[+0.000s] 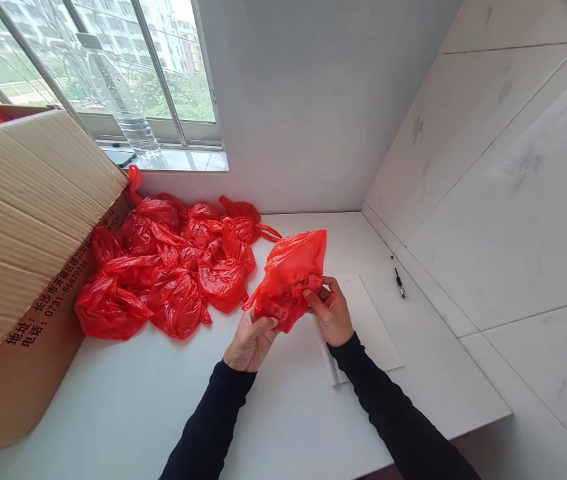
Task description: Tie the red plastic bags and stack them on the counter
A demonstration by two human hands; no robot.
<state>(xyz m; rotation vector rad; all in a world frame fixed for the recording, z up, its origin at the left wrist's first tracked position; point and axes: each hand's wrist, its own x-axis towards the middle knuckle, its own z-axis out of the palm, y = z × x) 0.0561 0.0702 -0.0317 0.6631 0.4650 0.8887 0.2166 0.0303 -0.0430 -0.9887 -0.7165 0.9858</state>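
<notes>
A red plastic bag [297,261] is held up over the white table, with small dark pieces showing through its lower part. My left hand [252,339] grips its lower left edge, thumb on top. On the right side, my right hand [332,310] pinches the bag between thumb and fingers. What the pieces inside are, I cannot make out. Several knotted red plastic bags [178,293] lie heaped to the left of my hands, full and rounded.
At the left stands a large open cardboard box [28,240]. A bottle of water [136,127] is on the windowsill. Beneath my right arm lies a white notebook [373,327], and a black pen [400,283] rests near the marbled wall. The table's front edge [443,440] is at lower right.
</notes>
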